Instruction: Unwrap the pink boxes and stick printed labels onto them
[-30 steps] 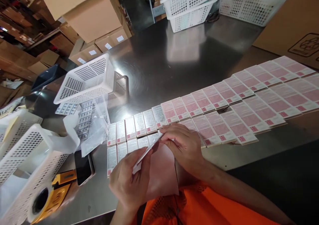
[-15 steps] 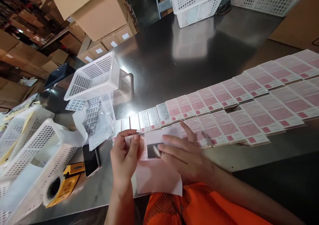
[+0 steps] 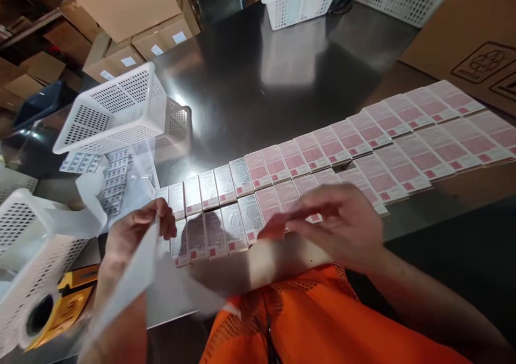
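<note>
My left hand (image 3: pixel 135 235) is closed on the upper edge of a white sheet of paper (image 3: pixel 169 283), which hangs down blurred by motion over the table's front edge. My right hand (image 3: pixel 338 224) is apart from it, with thumb and fingers pinched on a small reddish see-through sticker (image 3: pixel 274 227), also blurred. Below and behind both hands lie two long rows of flat boxes (image 3: pixel 250 216), set side by side and overlapping toward the right. Silvery faces show on the left ones, pink printed faces on those farther right. The right hand covers part of the front row.
A white perforated basket (image 3: pixel 116 108) stands at the back left, near printed sheets and plastic bags (image 3: pixel 135 176). More baskets (image 3: pixel 36 245) and a yellow tape dispenser (image 3: pixel 66 310) are at left. Cardboard boxes (image 3: pixel 129 9) rise behind; a large carton (image 3: pixel 467 47) stands at right.
My hands have moved apart: the left went left with the white sheet, the right went right with the reddish sticker. Silvery boxes in the front row are uncovered. The view has shifted right.
</note>
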### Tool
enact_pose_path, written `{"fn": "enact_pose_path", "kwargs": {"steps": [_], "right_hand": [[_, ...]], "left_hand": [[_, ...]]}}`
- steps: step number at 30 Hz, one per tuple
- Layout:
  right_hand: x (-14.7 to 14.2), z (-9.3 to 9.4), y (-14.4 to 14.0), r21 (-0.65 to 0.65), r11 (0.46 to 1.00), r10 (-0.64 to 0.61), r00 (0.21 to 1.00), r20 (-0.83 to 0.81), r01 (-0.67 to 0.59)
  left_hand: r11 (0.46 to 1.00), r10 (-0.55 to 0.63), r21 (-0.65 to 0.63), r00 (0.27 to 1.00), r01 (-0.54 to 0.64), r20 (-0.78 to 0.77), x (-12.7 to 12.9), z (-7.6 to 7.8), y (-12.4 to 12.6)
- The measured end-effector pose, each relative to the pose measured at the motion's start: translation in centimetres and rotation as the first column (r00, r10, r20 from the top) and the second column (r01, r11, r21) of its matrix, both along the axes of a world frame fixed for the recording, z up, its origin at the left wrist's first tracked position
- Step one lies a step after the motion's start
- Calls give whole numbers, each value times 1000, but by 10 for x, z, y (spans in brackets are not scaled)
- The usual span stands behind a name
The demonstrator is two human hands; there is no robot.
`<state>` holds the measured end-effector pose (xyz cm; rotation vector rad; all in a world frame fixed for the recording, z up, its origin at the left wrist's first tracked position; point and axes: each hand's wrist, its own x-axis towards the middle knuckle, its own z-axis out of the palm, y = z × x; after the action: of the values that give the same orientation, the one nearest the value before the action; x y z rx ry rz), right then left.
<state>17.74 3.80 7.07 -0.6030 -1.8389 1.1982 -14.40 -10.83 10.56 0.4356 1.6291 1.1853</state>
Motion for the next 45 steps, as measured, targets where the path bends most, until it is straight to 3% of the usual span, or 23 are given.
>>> {"fn": "enact_pose_path", "kwargs": {"steps": [3,5,8,12,17,20,22,24,30,34,39,45], "right_hand": [[-11,-8,28,-342,932,92,992,-91,-118],[-18,-10,41,-473,863,146,984,-104,-179],[-23,-12,51,-574,785,215,971,-101,-233],[-23,-13,54,-608,754,265,962,-64,-249],[-27,-14,57,-583,775,297,955,-3,-243],[-31,-15,58,-455,873,271,951,149,-177],[-33,-16,60,-308,944,211,938,277,-121],[-34,-17,63,-161,982,155,915,372,-101],[-38,-21,70,114,975,94,818,568,-191],[-42,-24,65,112,963,115,753,648,-243],[-44,-25,64,116,964,129,801,585,-240],[-50,-28,69,-148,959,281,727,626,-243]], "left_hand": [[977,-188,-91,981,192,49,27,-3,26],[954,-271,-121,962,273,35,57,-7,40],[906,-418,-117,903,407,-97,98,-14,51],[876,-480,-89,836,475,-265,124,-25,54],[899,-433,-69,857,432,-281,131,-35,55],[913,-408,-141,838,383,-362,137,-35,56],[911,-411,-204,816,357,-406,142,-33,57],[910,-412,-249,793,332,-448,145,-30,57],[838,-532,-409,704,361,-469,148,-31,61],[795,-596,-477,630,375,-498,150,-37,64],[783,-610,-489,624,384,-488,152,-39,66],[751,-642,-507,646,423,-412,148,-34,67]]}}
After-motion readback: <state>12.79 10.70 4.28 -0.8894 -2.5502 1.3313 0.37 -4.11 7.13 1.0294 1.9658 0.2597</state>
